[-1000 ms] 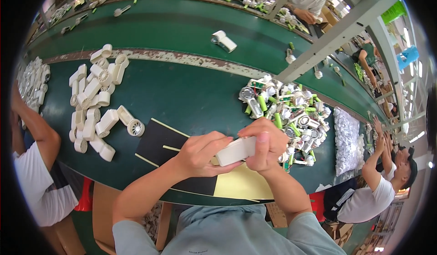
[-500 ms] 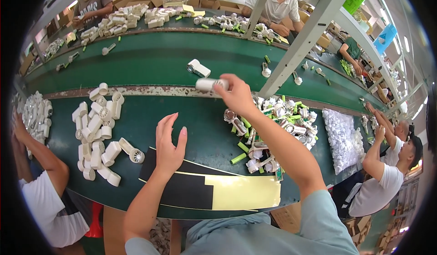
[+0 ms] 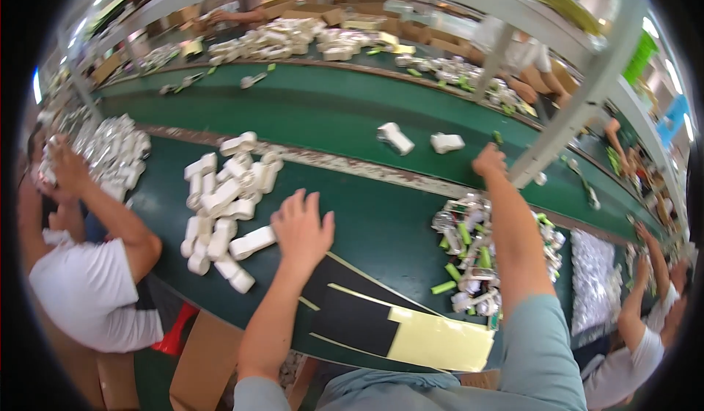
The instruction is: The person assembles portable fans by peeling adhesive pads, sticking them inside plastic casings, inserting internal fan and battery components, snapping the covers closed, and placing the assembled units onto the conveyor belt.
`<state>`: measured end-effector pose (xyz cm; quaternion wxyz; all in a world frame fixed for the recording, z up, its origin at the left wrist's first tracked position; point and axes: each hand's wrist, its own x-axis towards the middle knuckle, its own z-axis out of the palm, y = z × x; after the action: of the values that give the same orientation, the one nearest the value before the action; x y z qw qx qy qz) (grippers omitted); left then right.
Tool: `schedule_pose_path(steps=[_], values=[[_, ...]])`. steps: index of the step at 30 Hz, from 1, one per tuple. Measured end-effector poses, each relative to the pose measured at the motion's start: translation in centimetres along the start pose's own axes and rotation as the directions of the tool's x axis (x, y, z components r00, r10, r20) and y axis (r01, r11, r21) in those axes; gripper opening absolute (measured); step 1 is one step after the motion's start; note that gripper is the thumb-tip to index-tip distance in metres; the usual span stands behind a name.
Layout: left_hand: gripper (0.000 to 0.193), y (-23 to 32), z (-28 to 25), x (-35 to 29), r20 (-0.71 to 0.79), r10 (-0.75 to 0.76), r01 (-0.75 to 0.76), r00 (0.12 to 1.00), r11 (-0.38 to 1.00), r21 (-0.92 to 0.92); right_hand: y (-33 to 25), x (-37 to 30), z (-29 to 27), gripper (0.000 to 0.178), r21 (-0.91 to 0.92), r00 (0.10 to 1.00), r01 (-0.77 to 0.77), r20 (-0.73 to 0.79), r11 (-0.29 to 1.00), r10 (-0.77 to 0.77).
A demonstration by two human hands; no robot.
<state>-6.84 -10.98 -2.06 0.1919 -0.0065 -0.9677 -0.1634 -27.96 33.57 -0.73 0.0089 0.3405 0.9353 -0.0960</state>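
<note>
My left hand is open above the green work table, its fingers spread. Beside its thumb side lies a loose white plastic fan housing, next to a heap of similar housings. Over on the conveyor belt, my right hand is closed, with its fingertips hidden behind the hand. A small green cylinder shows just past it. Two white housings lie on the belt left of that hand. Under my right forearm is a pile of small fan parts with green cylinders.
Black and yellow sheets lie at the near table edge. A grey post rises right of my right hand. A clear bag of white parts is at the right. People sit on both sides, one in a white shirt.
My right hand has let go of the white housing, which now lies on the belt, and has reached farther right. The view has turned left. My left hand is nearer the housing heap.
</note>
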Motion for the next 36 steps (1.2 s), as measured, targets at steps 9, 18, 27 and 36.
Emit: schedule_pose_path(steps=[9, 18, 27, 36], values=[[0.064, 0.6, -1.6, 0.6, -0.082, 0.261, -0.269, 0.962, 0.956, -0.116, 2.5, 3.5, 2.2, 0.062, -0.025, 0.965, 0.248, -0.084, 0.968, -0.249], [0.037, -1.0, -1.2, 0.9, 0.085, 0.358, -0.353, 0.930, 0.933, -0.071, 3.0, -6.5, -6.4, 0.043, -0.022, 0.652, 0.703, -0.383, 0.711, -0.655], [0.036, 4.1, -2.2, -0.8, 0.531, 0.045, 0.533, 0.846, -0.068, -0.844, 7.3, -28.0, -15.6, 0.053, 0.310, 0.351, 0.924, -0.457, 0.224, -0.817], [0.037, 8.2, -0.3, -3.6, 0.801, 0.267, 0.840, 0.535, -0.269, -0.471, 8.5, -34.0, -8.0, 0.059, 0.457, 0.336, 0.889, -0.589, 0.040, -0.735]])
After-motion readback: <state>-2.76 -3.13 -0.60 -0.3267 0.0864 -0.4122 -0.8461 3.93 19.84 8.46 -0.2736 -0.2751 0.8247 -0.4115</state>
